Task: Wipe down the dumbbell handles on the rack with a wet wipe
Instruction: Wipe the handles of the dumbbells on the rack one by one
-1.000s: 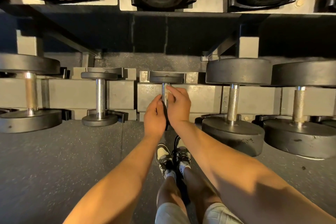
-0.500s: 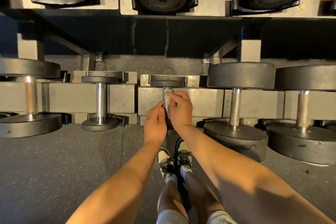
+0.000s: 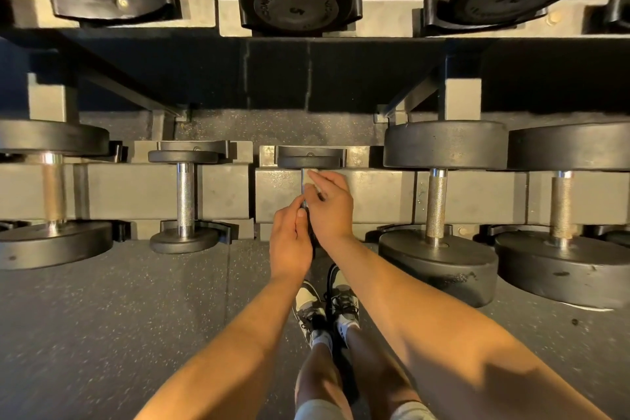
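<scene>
Both hands on the small black dumbbell's (image 3: pixel 308 160) chrome handle (image 3: pixel 303 186), mid lower gray metal rack (image 3: pixel 375 194).
The right hand (image 3: pixel 329 211) curls its fingers round the handle over a pale wet wipe (image 3: pixel 312 174); the left hand (image 3: pixel 289 244) grips just below.

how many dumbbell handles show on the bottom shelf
5: far-left handle, thin handle left of centre, centre handle mostly hidden under the left hand and right hand, near-right handle, far-right handle. More may sit beyond the frame edges.
</scene>
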The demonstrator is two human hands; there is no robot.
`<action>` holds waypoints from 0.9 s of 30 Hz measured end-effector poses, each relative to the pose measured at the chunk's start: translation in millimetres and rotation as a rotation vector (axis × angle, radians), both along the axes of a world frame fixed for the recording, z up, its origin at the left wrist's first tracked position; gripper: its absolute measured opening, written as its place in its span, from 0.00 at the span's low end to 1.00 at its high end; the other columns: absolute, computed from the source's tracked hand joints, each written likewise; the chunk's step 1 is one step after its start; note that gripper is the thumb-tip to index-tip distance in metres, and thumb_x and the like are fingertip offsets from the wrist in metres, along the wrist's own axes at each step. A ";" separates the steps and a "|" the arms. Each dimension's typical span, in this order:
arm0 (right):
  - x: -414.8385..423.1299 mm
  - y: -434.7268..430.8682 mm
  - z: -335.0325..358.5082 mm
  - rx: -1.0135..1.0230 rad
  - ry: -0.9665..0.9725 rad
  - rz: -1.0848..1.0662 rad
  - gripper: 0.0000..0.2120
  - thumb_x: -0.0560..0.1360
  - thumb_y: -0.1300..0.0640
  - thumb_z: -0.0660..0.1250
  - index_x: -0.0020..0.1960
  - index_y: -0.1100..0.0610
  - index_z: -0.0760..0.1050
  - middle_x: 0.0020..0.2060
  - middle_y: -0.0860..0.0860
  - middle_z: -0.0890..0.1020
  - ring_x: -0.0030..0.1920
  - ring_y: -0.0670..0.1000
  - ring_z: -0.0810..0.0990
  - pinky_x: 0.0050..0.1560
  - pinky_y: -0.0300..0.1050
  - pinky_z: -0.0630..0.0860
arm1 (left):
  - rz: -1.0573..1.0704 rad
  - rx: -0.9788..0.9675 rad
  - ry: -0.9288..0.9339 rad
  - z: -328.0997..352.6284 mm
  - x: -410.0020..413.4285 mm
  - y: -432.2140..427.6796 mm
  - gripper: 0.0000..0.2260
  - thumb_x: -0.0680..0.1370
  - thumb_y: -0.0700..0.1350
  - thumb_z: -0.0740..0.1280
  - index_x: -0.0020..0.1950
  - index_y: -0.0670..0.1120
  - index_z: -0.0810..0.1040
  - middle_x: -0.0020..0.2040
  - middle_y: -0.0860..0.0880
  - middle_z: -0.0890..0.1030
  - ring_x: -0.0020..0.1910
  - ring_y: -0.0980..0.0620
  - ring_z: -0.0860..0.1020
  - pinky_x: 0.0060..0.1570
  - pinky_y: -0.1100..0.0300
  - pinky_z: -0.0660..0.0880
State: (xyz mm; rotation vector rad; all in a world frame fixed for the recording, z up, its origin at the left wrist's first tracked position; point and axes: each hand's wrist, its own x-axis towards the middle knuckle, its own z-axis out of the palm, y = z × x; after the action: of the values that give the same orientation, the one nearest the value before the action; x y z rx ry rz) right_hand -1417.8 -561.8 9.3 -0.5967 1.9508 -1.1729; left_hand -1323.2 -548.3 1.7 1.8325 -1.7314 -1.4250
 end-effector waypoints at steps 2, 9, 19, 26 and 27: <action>1.5 0.5 0.3 0.004 -0.015 -0.027 0.13 0.80 0.63 0.67 0.64 0.57 0.80 0.59 0.48 0.75 0.60 0.44 0.76 0.62 0.26 0.69 | -0.005 -0.004 0.003 -0.7 0.5 -0.4 0.18 0.87 0.51 0.52 0.76 0.56 0.70 0.64 0.53 0.73 0.59 0.59 0.72 0.59 0.64 0.65; 9.0 32.2 5.1 0.078 0.012 0.025 0.12 0.80 0.63 0.66 0.61 0.57 0.82 0.53 0.46 0.77 0.53 0.44 0.78 0.56 0.25 0.72 | 0.023 0.037 0.019 7.8 -3.9 -0.3 0.18 0.87 0.53 0.51 0.75 0.60 0.69 0.64 0.55 0.71 0.59 0.59 0.72 0.58 0.63 0.65; 15.5 45.4 2.6 0.134 0.048 0.063 0.11 0.80 0.62 0.66 0.59 0.56 0.83 0.53 0.47 0.79 0.53 0.45 0.79 0.59 0.34 0.75 | 0.032 0.038 0.031 5.6 -1.6 -0.9 0.17 0.87 0.51 0.52 0.75 0.56 0.71 0.66 0.52 0.72 0.59 0.59 0.72 0.59 0.63 0.65; -1.8 10.0 6.8 0.073 0.054 0.037 0.14 0.81 0.66 0.63 0.63 0.59 0.80 0.56 0.48 0.76 0.56 0.42 0.76 0.55 0.19 0.65 | -0.050 0.051 0.068 -11.1 20.4 14.0 0.18 0.87 0.49 0.53 0.76 0.53 0.69 0.70 0.52 0.74 0.70 0.55 0.69 0.71 0.58 0.65; -3.0 12.8 5.5 0.083 0.044 0.068 0.14 0.82 0.65 0.62 0.64 0.58 0.80 0.57 0.47 0.76 0.57 0.43 0.75 0.56 0.19 0.65 | -0.031 0.073 0.057 -12.9 23.7 19.0 0.18 0.87 0.50 0.52 0.76 0.53 0.70 0.71 0.51 0.74 0.72 0.53 0.68 0.74 0.53 0.64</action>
State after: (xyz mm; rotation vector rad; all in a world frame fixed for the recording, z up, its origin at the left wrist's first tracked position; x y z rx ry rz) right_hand -1420.8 -549.0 14.9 -0.6451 1.9903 -1.0395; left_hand -1299.5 -529.3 -11.1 1.7905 -1.7088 -1.5561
